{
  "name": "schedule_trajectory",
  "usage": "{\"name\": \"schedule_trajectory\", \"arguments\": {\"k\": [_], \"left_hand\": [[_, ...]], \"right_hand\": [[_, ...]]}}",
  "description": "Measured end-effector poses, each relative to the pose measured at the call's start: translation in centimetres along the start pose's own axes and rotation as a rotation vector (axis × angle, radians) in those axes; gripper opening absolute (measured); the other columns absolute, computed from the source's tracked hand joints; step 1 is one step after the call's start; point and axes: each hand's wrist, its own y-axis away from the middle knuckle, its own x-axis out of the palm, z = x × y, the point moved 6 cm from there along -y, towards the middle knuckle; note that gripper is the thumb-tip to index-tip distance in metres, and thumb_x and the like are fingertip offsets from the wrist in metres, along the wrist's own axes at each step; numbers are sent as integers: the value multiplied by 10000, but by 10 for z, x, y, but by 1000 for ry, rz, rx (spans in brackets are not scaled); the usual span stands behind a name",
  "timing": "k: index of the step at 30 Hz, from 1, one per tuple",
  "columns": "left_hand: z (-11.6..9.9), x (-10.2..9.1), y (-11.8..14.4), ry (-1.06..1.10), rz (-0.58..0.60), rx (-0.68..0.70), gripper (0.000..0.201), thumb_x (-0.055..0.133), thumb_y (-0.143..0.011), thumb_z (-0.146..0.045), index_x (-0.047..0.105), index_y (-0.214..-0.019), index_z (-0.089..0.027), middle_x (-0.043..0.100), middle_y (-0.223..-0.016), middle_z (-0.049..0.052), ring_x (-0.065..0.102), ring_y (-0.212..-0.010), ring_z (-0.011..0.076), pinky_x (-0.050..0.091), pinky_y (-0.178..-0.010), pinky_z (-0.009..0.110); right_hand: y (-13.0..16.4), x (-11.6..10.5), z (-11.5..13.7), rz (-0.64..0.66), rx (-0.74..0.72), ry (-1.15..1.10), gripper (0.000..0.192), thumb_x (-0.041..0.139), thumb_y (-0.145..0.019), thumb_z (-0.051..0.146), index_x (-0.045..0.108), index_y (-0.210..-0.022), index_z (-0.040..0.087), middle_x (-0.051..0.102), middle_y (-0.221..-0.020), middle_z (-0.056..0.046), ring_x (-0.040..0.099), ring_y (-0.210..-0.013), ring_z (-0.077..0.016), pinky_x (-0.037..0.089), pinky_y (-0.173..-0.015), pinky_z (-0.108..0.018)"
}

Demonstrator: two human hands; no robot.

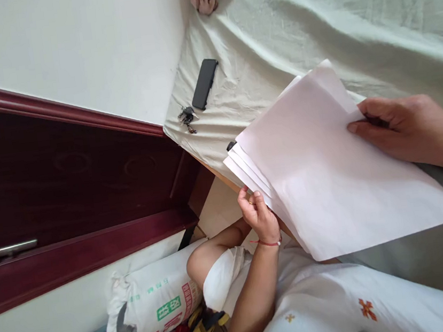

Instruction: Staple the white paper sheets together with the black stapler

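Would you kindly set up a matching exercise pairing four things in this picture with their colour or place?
Things:
1. phone
2. keys
3. sheets of paper
4. printed sack

Descriptions:
A. white, held by the left hand at one edge and the right hand at the other
B. on the floor below the dark red door
C. black, lying flat on the pale green cloth
D. small bunch beside the phone, near the cloth's corner

Pairs: 1-C, 2-D, 3-A, 4-B
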Motion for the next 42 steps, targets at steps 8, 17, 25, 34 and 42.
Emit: {"name": "schedule_trajectory", "arguments": {"k": [8,17,25,34,42], "left_hand": [[2,4,1,-1,122,-12,402,659,-921,-539,490,-765,-209,397,-605,-77,364,-571,98,338,-591,228],[4,3,-1,97,73,-2,352,618,-956,-527,540,-832,-207,497,-696,-51,458,-660,113,396,-693,232],[3,3,2,97,60,11,316,622,-959,-500,597,-867,-199,557,-731,-34,492,-682,123,425,-711,246],[-7,4,4,56,126,66,313,606,-964,-490,670,-894,-192,619,-739,-10,570,-735,148,461,-763,263],[-8,6,4,30,179,72,311,679,-925,-456,700,-1034,-166,732,-857,39,663,-803,173,513,-800,281]], "right_hand": [[0,-1,-5,24,21,-29,306,580,-811,544,672,-908,269,629,-656,12,556,-562,-152,377,-568,-301],[2,2,0,-21,-58,-116,343,633,-830,564,742,-975,272,687,-762,4,581,-626,-155,418,-601,-305],[1,1,1,-9,-89,-80,305,597,-853,530,736,-948,276,712,-785,-7,605,-643,-166,412,-596,-306],[2,2,-1,-15,-55,-71,309,598,-840,525,731,-964,274,696,-749,1,594,-634,-167,419,-619,-316],[1,1,-2,-21,-34,-42,302,585,-830,525,714,-950,280,662,-706,9,564,-596,-158,400,-594,-310]]}}
